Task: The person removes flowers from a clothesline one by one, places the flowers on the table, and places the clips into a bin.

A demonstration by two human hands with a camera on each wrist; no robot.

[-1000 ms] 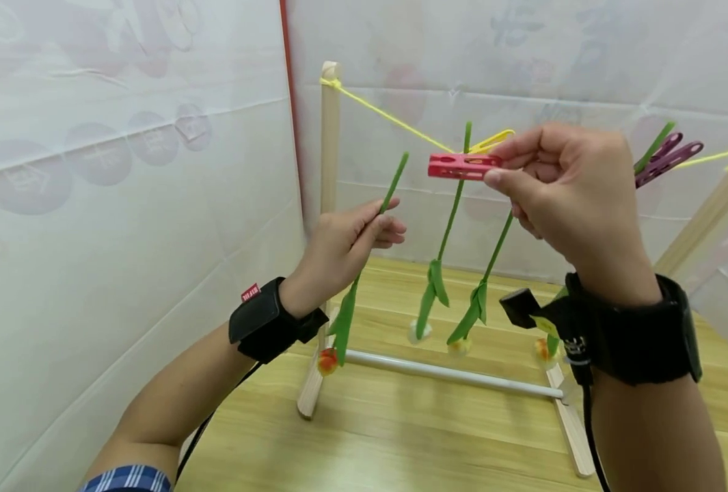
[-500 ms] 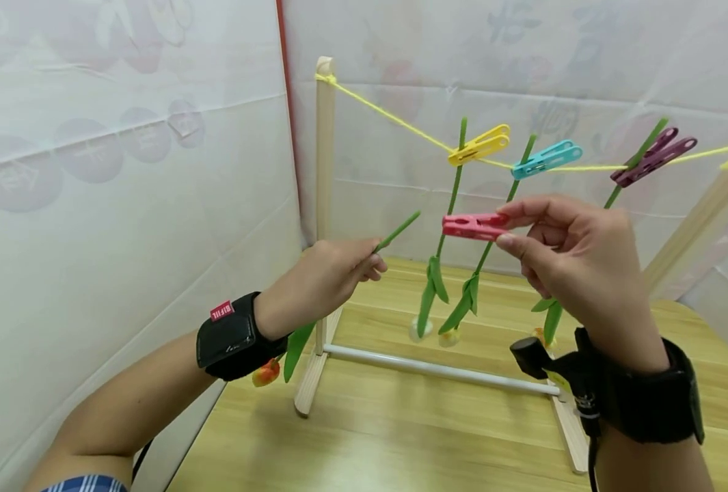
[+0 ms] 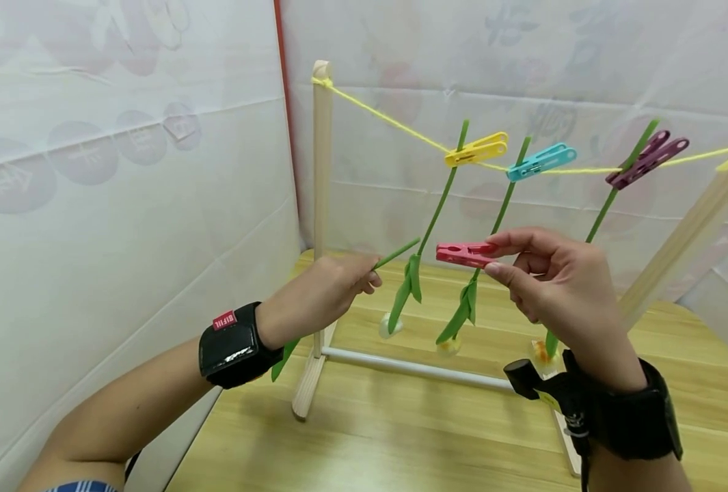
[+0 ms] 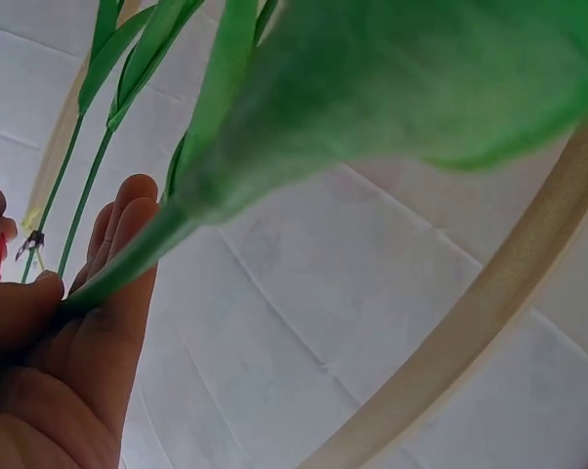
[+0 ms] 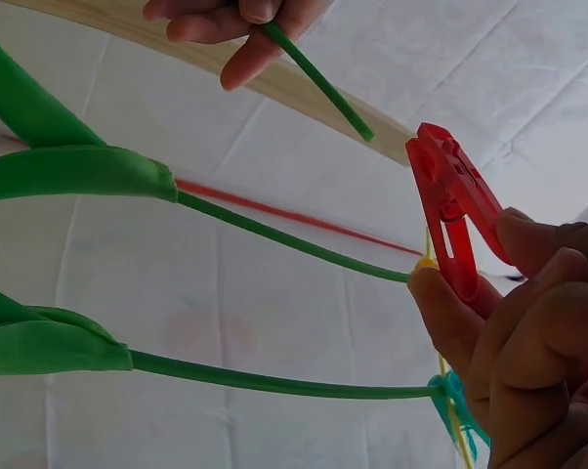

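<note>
Both hands have dropped below the yellow string (image 3: 394,121). Right hand (image 3: 554,287) pinches a red clothespin (image 3: 462,254), lying level, jaws pointing left. Left hand (image 3: 327,287) pinches a green stem (image 3: 396,253), tip angled up-right, just beside the jaws.

Four clothespins (image 3: 465,253), four flower stems (image 3: 440,198), one wooden rack (image 3: 321,205).

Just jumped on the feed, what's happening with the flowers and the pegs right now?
A person stands at a small wooden rack strung with yellow string. Three fake flower stems hang from it upside down, held by a yellow peg, a blue peg and a purple peg. The left hand pinches a fourth green stem below the string, and the right hand holds a red peg beside the stem's tip, not yet on it.
</note>
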